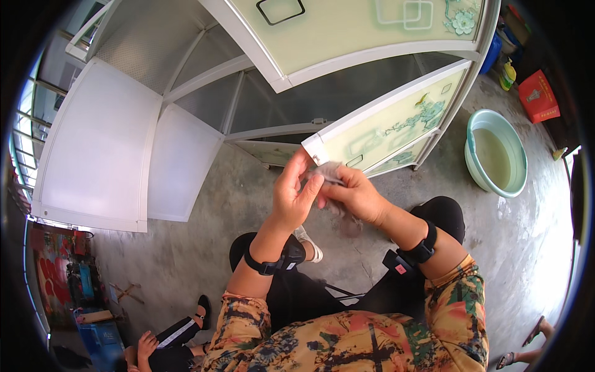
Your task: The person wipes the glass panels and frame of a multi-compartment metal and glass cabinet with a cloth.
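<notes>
A grey cloth (349, 224) is bunched in my right hand (357, 194), its loose end hanging below and blurred. The cloth touches the lower white-framed corner of an open cabinet door (409, 118), a pale panel with printed green flowers. At that same corner is my left hand (295, 190), fingers against the frame's end and thumb beside the cloth. Whether the left hand grips the frame or the cloth is hard to tell. Above, a second patterned door (372, 46) stands out from the metal-framed cabinet (204, 95).
On the right, a light green plastic basin (473, 160) holds cloudy water. Behind it are a red bag (539, 96) and a yellow bottle (507, 75). White panels (100, 146) extend at left. Another person's leg (174, 332) and hand show lower left; sandaled feet (532, 332) lower right.
</notes>
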The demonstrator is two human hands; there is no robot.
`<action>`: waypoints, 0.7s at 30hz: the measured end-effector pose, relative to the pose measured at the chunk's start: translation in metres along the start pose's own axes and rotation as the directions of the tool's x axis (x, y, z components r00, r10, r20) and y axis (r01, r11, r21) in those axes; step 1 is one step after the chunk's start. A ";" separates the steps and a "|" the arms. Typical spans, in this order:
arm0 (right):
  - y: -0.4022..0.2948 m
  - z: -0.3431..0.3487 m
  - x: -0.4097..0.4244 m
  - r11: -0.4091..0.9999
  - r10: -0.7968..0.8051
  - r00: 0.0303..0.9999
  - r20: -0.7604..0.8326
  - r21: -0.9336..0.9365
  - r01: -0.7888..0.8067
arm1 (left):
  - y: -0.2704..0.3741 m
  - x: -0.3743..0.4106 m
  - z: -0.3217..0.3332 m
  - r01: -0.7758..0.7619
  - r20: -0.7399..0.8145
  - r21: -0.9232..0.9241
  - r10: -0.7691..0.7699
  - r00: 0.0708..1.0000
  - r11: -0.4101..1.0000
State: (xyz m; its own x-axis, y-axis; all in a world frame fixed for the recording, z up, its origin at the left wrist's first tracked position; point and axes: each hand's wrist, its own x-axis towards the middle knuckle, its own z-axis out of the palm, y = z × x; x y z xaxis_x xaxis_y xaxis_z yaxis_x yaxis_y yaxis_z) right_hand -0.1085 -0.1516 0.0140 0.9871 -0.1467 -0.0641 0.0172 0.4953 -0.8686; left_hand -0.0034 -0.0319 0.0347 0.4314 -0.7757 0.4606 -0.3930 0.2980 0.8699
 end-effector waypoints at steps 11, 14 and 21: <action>-0.053 -0.004 -0.002 0.172 -0.577 0.763 0.292 -0.870 0.463 | 0.011 0.000 0.003 0.041 -0.038 0.194 -0.034 0.999 0.980; -0.049 -0.002 0.000 0.255 -0.691 0.699 0.185 -0.842 0.475 | 0.004 0.002 0.006 0.015 -0.075 0.281 0.006 0.997 0.960; -0.034 0.016 -0.003 0.990 -0.031 0.998 0.052 0.139 0.024 | 0.006 -0.002 0.001 0.070 -0.064 0.217 -0.057 0.996 0.974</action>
State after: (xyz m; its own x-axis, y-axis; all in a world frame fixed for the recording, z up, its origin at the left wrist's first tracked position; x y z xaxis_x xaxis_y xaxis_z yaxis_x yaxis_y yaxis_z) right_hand -0.1095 -0.1541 0.0515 0.9930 -0.1175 -0.0114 0.0625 0.6056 -0.7933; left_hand -0.0074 -0.0286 0.0390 0.5043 -0.7544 0.4203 -0.5290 0.1149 0.8408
